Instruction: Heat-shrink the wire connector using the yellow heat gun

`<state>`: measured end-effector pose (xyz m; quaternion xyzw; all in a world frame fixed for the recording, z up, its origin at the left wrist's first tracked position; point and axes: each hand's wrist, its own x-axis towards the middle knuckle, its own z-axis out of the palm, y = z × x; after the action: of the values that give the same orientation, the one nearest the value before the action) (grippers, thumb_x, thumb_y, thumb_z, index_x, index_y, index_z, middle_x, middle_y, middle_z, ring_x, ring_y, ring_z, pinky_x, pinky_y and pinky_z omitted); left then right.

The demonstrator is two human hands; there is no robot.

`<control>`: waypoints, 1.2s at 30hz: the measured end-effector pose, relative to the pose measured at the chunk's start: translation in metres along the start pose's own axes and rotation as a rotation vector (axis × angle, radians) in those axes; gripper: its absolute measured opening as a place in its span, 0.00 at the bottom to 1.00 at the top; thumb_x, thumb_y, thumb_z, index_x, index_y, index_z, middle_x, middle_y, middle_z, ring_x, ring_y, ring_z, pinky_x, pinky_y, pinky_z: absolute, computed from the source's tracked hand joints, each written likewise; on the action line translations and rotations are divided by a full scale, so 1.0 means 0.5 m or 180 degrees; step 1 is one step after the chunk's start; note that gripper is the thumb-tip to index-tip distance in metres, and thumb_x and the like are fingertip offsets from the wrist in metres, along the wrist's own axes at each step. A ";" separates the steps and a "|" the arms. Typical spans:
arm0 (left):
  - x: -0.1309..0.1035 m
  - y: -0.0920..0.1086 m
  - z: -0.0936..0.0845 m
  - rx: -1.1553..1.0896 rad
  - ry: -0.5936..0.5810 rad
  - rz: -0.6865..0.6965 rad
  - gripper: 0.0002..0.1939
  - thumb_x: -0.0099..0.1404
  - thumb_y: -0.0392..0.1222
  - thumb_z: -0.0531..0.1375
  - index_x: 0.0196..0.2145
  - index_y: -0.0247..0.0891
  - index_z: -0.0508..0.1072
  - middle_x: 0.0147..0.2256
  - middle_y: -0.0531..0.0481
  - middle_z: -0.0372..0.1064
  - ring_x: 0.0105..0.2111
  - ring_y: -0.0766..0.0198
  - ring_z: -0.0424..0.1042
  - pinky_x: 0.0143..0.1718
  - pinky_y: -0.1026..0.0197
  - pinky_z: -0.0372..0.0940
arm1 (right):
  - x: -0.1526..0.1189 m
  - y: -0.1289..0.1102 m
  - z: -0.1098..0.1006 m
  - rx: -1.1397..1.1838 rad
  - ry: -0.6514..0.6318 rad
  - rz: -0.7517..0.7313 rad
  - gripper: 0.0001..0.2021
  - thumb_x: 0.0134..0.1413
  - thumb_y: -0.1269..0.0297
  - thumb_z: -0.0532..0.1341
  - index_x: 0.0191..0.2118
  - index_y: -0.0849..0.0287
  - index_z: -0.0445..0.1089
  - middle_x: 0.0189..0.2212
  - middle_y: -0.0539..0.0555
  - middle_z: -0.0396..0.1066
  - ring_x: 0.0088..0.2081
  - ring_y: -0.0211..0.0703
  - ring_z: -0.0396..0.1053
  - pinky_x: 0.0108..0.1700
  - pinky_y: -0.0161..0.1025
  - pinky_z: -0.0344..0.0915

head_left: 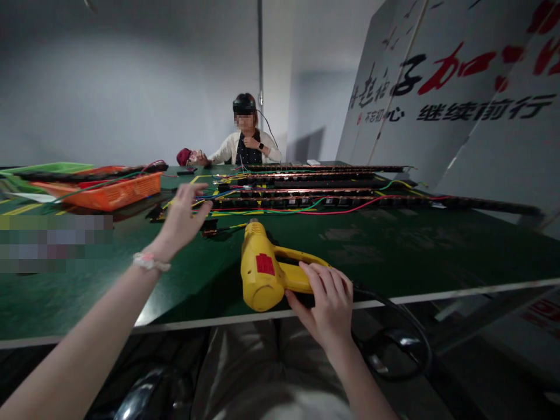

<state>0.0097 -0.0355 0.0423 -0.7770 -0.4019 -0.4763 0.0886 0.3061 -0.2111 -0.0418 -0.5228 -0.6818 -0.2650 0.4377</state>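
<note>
My right hand (326, 297) is wrapped round the handle of a yellow heat gun (262, 274) near the table's front edge. The gun's nozzle points away from me, towards a small dark part with a yellow wire (210, 228). My left hand (184, 216), with a band on its wrist, hovers with fingers apart beside the left ends of the wired strips. Long dark strips (301, 202) lie across the table, with green, red, yellow and blue wires along them. Nothing shows in my left hand.
An orange basket (118, 192) and a green basket (56, 169) stand at the left, with a dark strip across them. Across the green table (394, 251) sits a person (249, 143) holding something dark red. A black cable (406, 318) hangs over the front edge at the right.
</note>
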 end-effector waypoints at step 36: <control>-0.077 -0.092 0.074 -0.0753 -0.1029 -0.1150 0.21 0.60 0.50 0.54 0.48 0.37 0.68 0.48 0.41 0.71 0.47 0.53 0.69 0.52 0.51 0.63 | 0.027 -0.057 0.022 0.0456 -0.0514 -0.0339 0.24 0.59 0.48 0.56 0.54 0.59 0.66 0.44 0.55 0.71 0.47 0.46 0.66 0.58 0.47 0.53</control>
<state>-0.0067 -0.0066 -0.0201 -0.7636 -0.4846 -0.3978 -0.1547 0.2749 -0.2046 -0.0325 -0.4728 -0.7588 -0.1956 0.4029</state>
